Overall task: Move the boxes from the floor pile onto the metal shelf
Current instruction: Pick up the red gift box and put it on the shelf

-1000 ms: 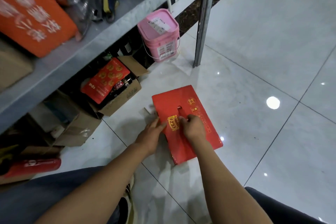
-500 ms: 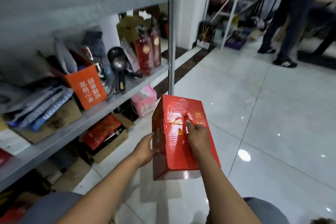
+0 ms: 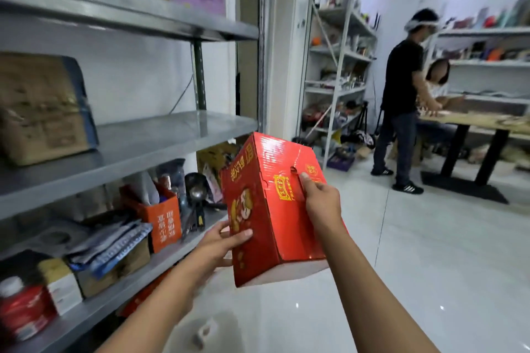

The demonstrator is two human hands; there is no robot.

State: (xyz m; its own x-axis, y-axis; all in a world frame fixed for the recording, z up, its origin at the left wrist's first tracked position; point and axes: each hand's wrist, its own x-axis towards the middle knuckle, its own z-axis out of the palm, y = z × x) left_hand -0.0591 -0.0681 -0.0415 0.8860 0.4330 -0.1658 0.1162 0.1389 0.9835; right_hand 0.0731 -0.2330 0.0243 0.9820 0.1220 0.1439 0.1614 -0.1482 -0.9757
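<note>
While both hands [image 3: 220, 243] [image 3: 322, 200] grip it, red box [image 3: 266, 209] aloft, fingertips of right fingers [image 3: 305, 180] hidden in its slot

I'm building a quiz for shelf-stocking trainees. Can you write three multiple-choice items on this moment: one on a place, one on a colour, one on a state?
1. Where is the brown cardboard carton?
A. on the grey metal shelf's middle level
B. on the floor
C. on the wooden table

2. What colour is the held corrugated box?
A. purple
B. red
C. white

3. How is the box held?
A. resting on the floor
B. by one hand only
C. off the floor, in both hands

Key: 1 A, it sits at the left of the middle level. 2 B, glossy red with yellow print. 3 C, the left hand grips its side, the right hand its top.
</note>
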